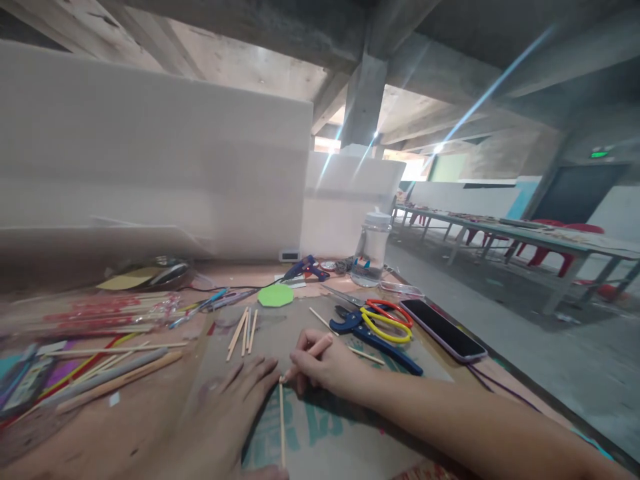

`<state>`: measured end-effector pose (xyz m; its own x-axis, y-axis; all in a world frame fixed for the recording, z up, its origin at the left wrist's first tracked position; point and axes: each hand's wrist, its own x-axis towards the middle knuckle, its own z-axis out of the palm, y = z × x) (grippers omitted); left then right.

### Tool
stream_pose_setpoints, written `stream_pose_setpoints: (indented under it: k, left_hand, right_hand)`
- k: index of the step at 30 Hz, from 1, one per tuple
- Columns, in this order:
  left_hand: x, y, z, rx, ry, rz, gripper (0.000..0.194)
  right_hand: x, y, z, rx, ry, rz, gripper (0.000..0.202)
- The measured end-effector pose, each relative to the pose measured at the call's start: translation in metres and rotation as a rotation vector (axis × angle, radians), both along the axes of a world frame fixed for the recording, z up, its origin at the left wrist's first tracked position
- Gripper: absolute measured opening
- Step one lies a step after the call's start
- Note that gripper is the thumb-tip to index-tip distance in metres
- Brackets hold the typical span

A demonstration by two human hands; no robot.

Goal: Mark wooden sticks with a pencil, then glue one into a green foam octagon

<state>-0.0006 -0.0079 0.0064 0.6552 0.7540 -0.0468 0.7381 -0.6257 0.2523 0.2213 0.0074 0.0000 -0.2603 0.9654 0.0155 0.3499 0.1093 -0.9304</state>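
My left hand (240, 407) lies flat on the cardboard sheet (345, 440) with its fingers stretched out. A thin wooden stick (282, 423) runs between its fingertips and its thumb, which is at the stick's lower end. Fingers closed in a pinch, my right hand (320, 367) is at the stick's upper end. A pale pencil-like stick (321, 345) pokes out above its fingers; its tip is hard to make out. Beyond my left hand are several short wooden sticks (243, 333). Another thin stick (367, 356) passes behind my right hand.
Blue-handled cutters (385, 343) and scissors with red and yellow handles (387, 327) lie right, beside a phone (443, 330). Behind are a green octagon (275, 295), a glue gun (307, 268) and a clear bottle (373, 250). Packaged sticks (110, 313) lie left.
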Motion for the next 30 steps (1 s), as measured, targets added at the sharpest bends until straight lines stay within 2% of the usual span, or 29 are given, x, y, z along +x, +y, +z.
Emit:
stream_pose_setpoints:
  k: [5, 9, 11, 15, 26, 30]
  left_hand:
    - [-0.001, 0.000, -0.005, -0.024, -0.053, -0.002, 0.096]
    - [-0.001, 0.001, -0.002, -0.035, -0.065, -0.073, 0.104]
    - [-0.001, 0.003, -0.001, -0.043, -0.080, -0.124, 0.107]
    - [-0.002, 0.004, -0.003, -0.016, -0.106, -0.125, 0.110]
    - [-0.001, 0.005, -0.002, 0.073, -0.106, -0.182, 0.102]
    - [-0.002, 0.005, -0.003, 0.074, -0.110, -0.184, 0.102]
  right_hand:
    - [-0.001, -0.006, 0.008, 0.003, -0.020, -0.030, 0.022]
    - [0.001, -0.009, 0.011, -0.007, -0.002, -0.032, 0.024]
    - [0.002, -0.009, 0.013, 0.036, -0.046, -0.050, 0.024]
    - [0.001, -0.012, 0.021, 0.074, -0.105, -0.054, 0.023]
    - [0.000, -0.017, 0.024, 0.037, -0.131, 0.006, 0.028]
    - [-0.002, -0.016, 0.026, 0.058, -0.142, -0.027, 0.026]
